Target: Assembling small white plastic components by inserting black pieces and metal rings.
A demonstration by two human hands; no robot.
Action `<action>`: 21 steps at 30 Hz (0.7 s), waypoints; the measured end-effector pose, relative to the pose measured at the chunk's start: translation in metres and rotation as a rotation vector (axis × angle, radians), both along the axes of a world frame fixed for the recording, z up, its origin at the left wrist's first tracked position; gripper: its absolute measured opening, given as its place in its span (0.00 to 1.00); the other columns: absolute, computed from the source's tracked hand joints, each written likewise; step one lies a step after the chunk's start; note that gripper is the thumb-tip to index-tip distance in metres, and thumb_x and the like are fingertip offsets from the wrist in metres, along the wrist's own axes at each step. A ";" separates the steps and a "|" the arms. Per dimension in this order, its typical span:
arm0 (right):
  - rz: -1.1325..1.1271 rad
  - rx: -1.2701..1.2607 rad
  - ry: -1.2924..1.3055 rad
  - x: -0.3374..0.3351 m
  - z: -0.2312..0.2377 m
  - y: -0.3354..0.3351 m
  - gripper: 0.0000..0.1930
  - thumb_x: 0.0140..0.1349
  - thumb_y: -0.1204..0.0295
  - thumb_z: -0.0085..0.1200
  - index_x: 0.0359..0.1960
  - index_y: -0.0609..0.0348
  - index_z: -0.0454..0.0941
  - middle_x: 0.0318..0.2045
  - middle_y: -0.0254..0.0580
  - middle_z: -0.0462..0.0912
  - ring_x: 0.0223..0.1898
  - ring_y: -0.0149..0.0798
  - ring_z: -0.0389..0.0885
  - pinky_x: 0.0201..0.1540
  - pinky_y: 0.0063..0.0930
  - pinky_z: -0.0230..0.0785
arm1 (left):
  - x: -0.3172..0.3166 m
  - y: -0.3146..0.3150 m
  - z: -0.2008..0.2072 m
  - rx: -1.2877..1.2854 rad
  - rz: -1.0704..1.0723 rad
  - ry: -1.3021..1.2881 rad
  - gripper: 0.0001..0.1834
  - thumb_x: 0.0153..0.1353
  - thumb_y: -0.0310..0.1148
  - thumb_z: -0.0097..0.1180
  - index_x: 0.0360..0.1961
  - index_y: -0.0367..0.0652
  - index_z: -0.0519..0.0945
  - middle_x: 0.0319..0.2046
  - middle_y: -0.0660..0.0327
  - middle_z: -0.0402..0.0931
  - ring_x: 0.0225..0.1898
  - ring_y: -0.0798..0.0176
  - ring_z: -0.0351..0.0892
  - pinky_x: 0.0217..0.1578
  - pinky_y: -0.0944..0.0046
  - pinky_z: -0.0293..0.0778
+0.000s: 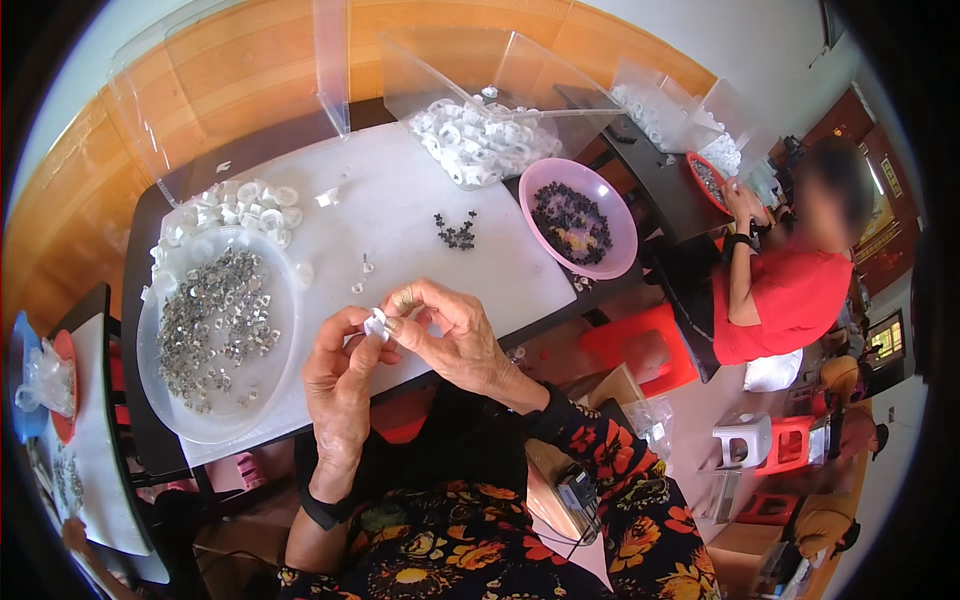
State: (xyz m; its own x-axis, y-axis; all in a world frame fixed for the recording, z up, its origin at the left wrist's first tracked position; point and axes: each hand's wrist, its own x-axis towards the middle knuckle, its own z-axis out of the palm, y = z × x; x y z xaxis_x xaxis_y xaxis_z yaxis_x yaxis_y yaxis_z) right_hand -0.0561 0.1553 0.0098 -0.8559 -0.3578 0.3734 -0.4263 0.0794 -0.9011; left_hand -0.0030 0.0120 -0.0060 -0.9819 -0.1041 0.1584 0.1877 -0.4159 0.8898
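Note:
Between my two hands, above the table's near edge, is a small white plastic part (376, 324). The fingers of my left hand (340, 385) pinch it from the left. My right hand (450, 335) closes on its other side with thumb and forefinger. Fingertips cover much of the part, so its full shape is hidden. To the left of my hands stands a round translucent tray (290, 375) holding many small silvery metal pieces (210, 320). A few loose bits (362, 275) lie on the white table surface just beyond my fingers.
White round parts (235, 210) are heaped behind the tray. A clear box (430, 80) spills white parts (480, 135). Small black pieces (456, 232) lie near a pink bowl (625, 215) of black pieces. At right, a person in red (780, 300) works beside a red stool (645, 350).

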 end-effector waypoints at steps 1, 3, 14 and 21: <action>-0.027 0.003 0.019 -0.001 -0.002 0.001 0.06 0.59 0.72 0.56 0.32 0.62 0.74 0.30 0.35 0.78 0.31 0.25 0.77 0.30 0.21 0.67 | 0.001 0.002 0.002 -0.007 0.000 -0.005 0.11 0.64 0.27 0.50 0.47 0.36 0.73 0.37 0.62 0.75 0.34 0.70 0.75 0.38 0.69 0.73; -0.022 -0.042 -0.045 -0.005 -0.010 0.003 0.05 0.58 0.74 0.55 0.30 0.63 0.74 0.31 0.35 0.77 0.30 0.24 0.75 0.30 0.20 0.66 | 0.003 0.005 0.005 -0.110 0.065 -0.012 0.12 0.64 0.27 0.50 0.47 0.35 0.72 0.36 0.62 0.74 0.34 0.70 0.75 0.38 0.69 0.73; 0.030 -0.317 -0.205 -0.005 -0.016 0.004 0.04 0.55 0.80 0.54 0.25 0.67 0.73 0.36 0.36 0.72 0.31 0.23 0.71 0.33 0.18 0.65 | 0.000 -0.004 0.006 0.089 -0.099 -0.122 0.14 0.65 0.29 0.48 0.51 0.34 0.72 0.37 0.57 0.75 0.34 0.66 0.76 0.37 0.65 0.75; 0.068 -0.100 -0.008 -0.003 -0.010 0.009 0.05 0.56 0.76 0.55 0.25 0.64 0.73 0.33 0.37 0.75 0.28 0.27 0.74 0.30 0.21 0.67 | -0.002 -0.009 0.003 0.080 -0.125 -0.117 0.12 0.65 0.27 0.48 0.48 0.33 0.74 0.36 0.57 0.77 0.33 0.67 0.76 0.35 0.65 0.76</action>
